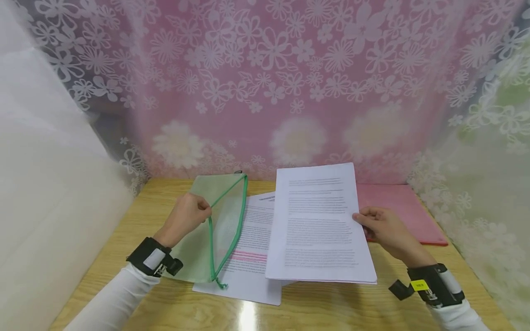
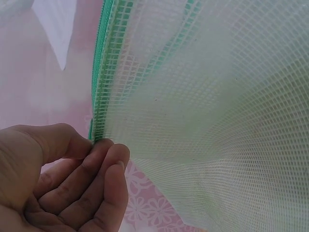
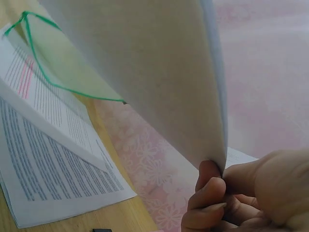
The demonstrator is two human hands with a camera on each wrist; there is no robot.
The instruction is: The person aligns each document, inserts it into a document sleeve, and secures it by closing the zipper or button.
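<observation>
A pale green mesh zip pouch (image 1: 188,257) with a green zipper edge gapes on the left of the table. My left hand (image 1: 188,216) pinches one edge of its mouth, and the left wrist view shows thumb and fingers on the zipper strip (image 2: 101,72). A stack of printed sheets (image 1: 319,230) is raised in my right hand (image 1: 385,227), thumb in front and fingers behind its right edge. Beneath and between them lie more printed papers (image 1: 252,234), one with pink highlighted lines, partly covered by the pouch and the raised stack.
A pink pouch (image 1: 401,211) with a red edge lies at the right rear of the wooden table (image 1: 215,317). Flowered pink curtain (image 1: 265,92) hangs behind, with pale sheeting (image 1: 49,161) along the left side.
</observation>
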